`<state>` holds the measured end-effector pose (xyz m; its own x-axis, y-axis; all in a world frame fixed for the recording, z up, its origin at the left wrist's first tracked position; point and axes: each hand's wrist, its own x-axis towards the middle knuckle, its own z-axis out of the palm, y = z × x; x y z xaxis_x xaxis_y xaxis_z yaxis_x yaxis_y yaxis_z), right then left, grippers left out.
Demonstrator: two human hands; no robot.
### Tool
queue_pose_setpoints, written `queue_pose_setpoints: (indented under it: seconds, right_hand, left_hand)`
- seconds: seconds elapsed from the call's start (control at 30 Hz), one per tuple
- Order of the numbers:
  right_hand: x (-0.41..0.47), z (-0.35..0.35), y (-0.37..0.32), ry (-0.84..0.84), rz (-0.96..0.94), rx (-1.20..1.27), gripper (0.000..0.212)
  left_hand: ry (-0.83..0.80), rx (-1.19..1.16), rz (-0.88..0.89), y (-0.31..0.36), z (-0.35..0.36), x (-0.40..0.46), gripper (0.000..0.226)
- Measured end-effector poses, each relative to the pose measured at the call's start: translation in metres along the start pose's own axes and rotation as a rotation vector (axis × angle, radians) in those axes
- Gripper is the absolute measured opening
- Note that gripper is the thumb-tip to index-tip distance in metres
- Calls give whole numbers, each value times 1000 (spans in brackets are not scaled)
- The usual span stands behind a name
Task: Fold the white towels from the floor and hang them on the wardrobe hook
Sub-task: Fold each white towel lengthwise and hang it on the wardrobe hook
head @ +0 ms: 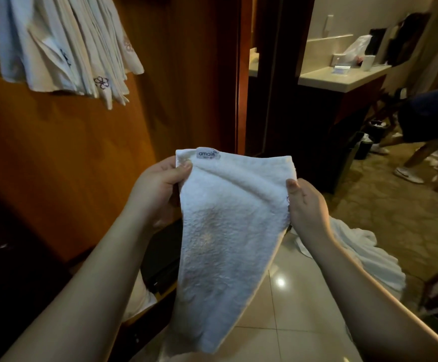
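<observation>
Right now both hands hold 1 white towel (pixel 225 231) up in front of the wooden wardrobe panel (pixel 82 152). Left hand (pixel 158 189) pinches the top corner beside the label (pixel 208 153), thumb clamped on the cloth. Right hand (pixel 308 205) grips the opposite edge, fingers curled behind, thumb on front. Towel hangs down to a point over the tiled floor (pixel 291 309). More folded white towels (pixel 66 45) hang at the panel's upper left. Another white heap (pixel 369 257) lies on the floor at right.

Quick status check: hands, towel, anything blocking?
Left hand and right hand pinch white terry towel. Folded white towels already hang on wardrobe. Nothing blocking.
</observation>
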<state>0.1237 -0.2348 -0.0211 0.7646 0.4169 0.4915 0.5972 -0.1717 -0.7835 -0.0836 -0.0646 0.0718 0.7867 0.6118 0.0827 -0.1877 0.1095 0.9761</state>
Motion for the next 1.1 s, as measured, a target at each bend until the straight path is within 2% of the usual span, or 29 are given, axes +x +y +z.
queue_pose_setpoints:
  seconds: [0.1, 0.27, 0.33, 0.37, 0.43, 0.5, 0.57, 0.67, 0.73, 0.8, 0.83, 0.9, 0.97, 1.1]
  right_hand:
    - [-3, 4, 2, 37, -19, 45, 69]
    - [-6, 3, -3, 54, 41, 156, 63]
    - [-1, -2, -8, -104, 143, 257, 49]
    - [2, -4, -8, -261, 214, 421, 43]
    - [8, -11, -2, -520, 435, 802, 65]
    - [7, -15, 3, -671, 551, 870, 80]
    - [4, -14, 8, -728, 596, 842, 84]
    - [1, -9, 10, -677, 606, 832, 71]
    - [-3, -2, 3, -551, 544, 748, 58]
    - [-12, 8, -8, -396, 449, 568, 35]
    - [-20, 15, -12, -318, 409, 470, 30]
    - [-40, 31, -19, -133, 365, 344, 27]
    - [-64, 47, -26, 5, 359, 319, 24]
    - [-97, 64, -34, -3, 419, 290, 30]
  left_hand:
    - [-6, 43, 2, 1, -3, 1, 36]
    - [-9, 51, -17, -4, -8, -2, 29]
    - [-13, 32, -31, -6, -7, -4, 28]
    - [-15, 26, -41, -7, -7, -5, 28]
    - [-36, 27, -66, -10, -10, -5, 29]
    - [-56, 57, -100, -13, -12, -6, 29]
    - [-62, 87, -132, -16, -15, -7, 29]
    - [-43, 168, -156, -20, -23, -7, 28]
    - [17, 246, -139, -24, -24, -8, 26]
    - [134, 268, -94, -32, -19, -9, 22]
    - [212, 269, -63, -38, -14, -11, 21]
    - [367, 295, 2, -56, 0, -15, 20]
    - [487, 315, 29, -77, 16, -24, 19]
    - [572, 248, 10, -107, 36, -45, 16]
